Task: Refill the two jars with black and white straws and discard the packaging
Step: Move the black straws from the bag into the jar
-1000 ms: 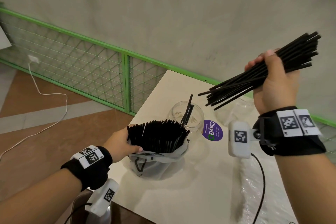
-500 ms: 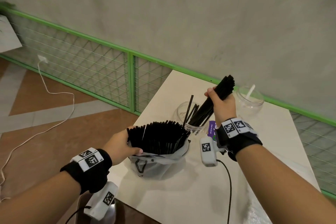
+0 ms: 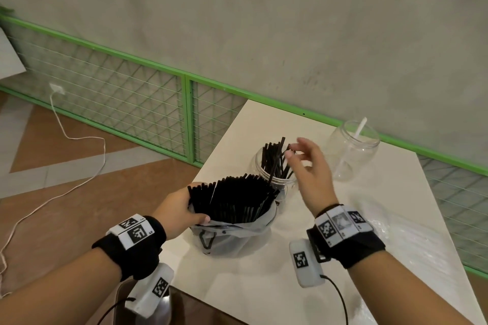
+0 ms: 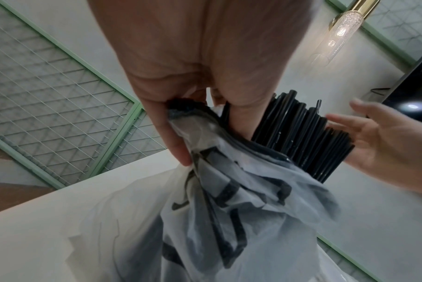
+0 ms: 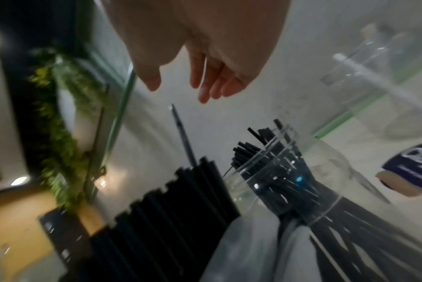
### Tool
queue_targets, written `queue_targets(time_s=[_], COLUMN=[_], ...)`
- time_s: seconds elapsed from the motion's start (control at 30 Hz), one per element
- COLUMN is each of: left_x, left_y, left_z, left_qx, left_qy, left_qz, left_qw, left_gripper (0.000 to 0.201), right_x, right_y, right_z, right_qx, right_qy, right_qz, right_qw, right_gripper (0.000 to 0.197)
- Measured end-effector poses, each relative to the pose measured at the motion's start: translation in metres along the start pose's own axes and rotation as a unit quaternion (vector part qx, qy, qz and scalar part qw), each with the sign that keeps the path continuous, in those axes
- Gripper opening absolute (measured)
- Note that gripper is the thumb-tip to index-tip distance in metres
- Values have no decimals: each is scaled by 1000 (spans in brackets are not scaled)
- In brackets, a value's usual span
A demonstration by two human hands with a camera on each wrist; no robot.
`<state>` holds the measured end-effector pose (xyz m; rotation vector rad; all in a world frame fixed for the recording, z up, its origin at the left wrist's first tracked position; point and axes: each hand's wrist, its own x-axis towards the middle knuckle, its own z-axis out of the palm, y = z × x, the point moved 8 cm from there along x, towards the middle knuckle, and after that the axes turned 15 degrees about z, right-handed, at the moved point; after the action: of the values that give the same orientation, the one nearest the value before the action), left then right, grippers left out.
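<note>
**Black straws in the near jar, more waiting in the bag**

On the white table (image 3: 264, 285) stands a clear plastic bag (image 3: 232, 235) packed with black straws (image 3: 232, 200), their ends fanning out above its rim. The left hand (image 3: 179, 212) grips the bag's edge, thumb pressed over the plastic and fingers curled behind it; the left wrist view shows the thumb (image 4: 173, 145) pinching the crumpled film against the bundle.

Just behind the bag is a clear jar (image 3: 277, 166) holding a loose cluster of black straws that stick up past its mouth. The right hand (image 3: 309, 169) hovers over the right side of this jar, fingers spread and relaxed, holding nothing; in the right wrist view its fingertips (image 5: 205, 95) hang free above the straw ends.

Further back and to the right stands a second clear jar (image 3: 351, 150) with a single white straw (image 3: 353, 142) leaning in it. A sheet of clear wrapping (image 3: 412, 240) lies on the table's right side. A purple label (image 5: 417, 164) shows beside the near jar.
</note>
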<state>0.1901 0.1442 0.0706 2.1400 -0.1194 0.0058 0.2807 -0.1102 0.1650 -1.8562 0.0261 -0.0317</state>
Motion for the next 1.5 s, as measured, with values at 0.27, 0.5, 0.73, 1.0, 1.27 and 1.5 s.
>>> queue_targets(time_s=[0.27, 0.5, 0.73, 1.0, 1.27, 1.5], left_x=[-2, -2, -4, -7, -7, -12], left_y=[2, 4, 0, -12, -4, 11], left_z=[2, 9, 11, 11, 6, 26], left_qx=[8, 12, 20, 34, 19, -146], left_qy=[-6, -15, -11, -4, 20, -73], left_qz=[11, 22, 12, -28, -8, -3], left_qw=[1000, 1000, 1000, 999, 1000, 987], left_gripper=[61, 58, 58, 53, 35, 82], right_x=[-7, -59, -82, -80, -84, -56], right_y=[9, 51, 64, 80, 78, 52], right_z=[4, 20, 46, 56, 56, 55], right_qx=[-44, 66, 21, 34, -79, -64], right_qy=[10, -85, -166, -192, -257, -136], right_qz=[14, 60, 53, 93, 76, 13], right_qw=[999, 992, 984, 976, 960, 989], right_gripper=[9, 28, 96, 133, 133, 80])
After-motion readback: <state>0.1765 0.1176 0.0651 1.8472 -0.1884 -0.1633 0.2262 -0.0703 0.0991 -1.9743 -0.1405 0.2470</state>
